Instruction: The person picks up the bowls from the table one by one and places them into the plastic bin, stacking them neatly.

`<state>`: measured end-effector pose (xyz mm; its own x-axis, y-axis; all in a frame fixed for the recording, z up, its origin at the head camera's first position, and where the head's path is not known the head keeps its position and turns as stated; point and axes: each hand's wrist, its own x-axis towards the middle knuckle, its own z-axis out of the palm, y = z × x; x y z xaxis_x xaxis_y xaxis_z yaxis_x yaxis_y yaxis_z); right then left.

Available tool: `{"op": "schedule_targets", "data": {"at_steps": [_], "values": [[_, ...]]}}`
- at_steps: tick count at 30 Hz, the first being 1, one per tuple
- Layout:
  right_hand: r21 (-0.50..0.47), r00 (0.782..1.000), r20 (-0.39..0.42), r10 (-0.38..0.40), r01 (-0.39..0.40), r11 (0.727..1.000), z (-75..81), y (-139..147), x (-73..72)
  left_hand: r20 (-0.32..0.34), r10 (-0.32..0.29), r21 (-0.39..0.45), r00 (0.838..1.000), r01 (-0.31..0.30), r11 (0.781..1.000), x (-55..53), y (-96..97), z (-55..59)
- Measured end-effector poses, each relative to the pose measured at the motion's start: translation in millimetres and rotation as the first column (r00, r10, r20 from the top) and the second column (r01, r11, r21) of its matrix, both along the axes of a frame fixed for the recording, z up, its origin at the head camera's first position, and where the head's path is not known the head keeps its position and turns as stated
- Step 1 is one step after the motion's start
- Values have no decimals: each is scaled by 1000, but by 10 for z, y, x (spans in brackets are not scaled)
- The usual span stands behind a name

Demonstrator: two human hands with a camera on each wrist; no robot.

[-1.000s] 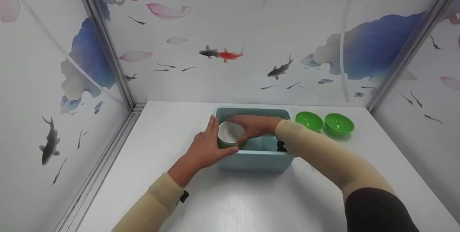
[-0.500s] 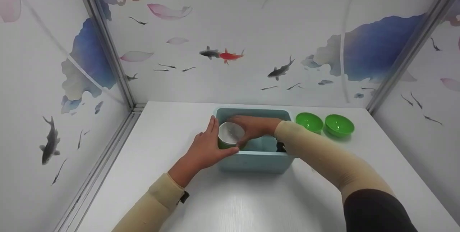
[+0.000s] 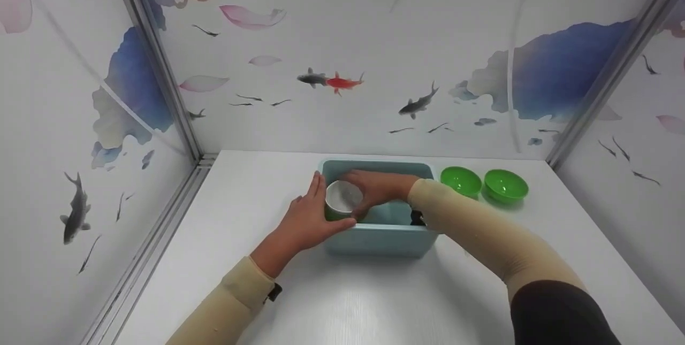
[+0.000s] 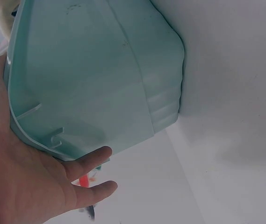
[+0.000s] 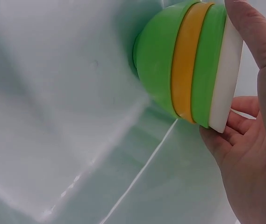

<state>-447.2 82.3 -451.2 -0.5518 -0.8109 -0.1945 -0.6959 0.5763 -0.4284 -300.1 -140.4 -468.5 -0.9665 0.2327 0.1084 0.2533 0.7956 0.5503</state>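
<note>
A light blue plastic bin [image 3: 380,242] stands on the table, with a stack of nested bowls inside its left end. From the bottom up, the right wrist view shows a green bowl [image 5: 161,60], an orange bowl [image 5: 186,65], another green bowl [image 5: 208,70] and a white bowl [image 5: 227,74] on top. My right hand [image 3: 384,189] reaches into the bin and grips the white bowl at its rim, thumb on one side, fingers on the other. My left hand [image 3: 305,221] rests on the bin's front left corner, thumb along the front rim, fingers straight against the outside.
Two green bowls, a nearer-to-bin one [image 3: 461,181] and an outer one [image 3: 505,186], sit side by side right of the bin. The white table [image 3: 342,302] is enclosed by printed panels at the back and sides, with metal posts at the corners.
</note>
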Motion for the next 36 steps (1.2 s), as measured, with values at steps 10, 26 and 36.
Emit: {"op": "schedule_targets", "data": {"at_steps": [10, 26, 36], "values": [[5, 1000, -4, 12, -12, 1000, 122, 25, -4, 1, 6, 3, 1000, -6, 1000, -32, 9, -32], [-30, 996, -28, -86, 85, 996, 583, 403, 85, 14, 18, -2, 1000, -18, 1000, -23, 21, -28], [-216, 991, -40, -129, 117, 969, 741, 943, 229, 28, 27, 5, 999, -27, 1000, -25, 16, 0]]}}
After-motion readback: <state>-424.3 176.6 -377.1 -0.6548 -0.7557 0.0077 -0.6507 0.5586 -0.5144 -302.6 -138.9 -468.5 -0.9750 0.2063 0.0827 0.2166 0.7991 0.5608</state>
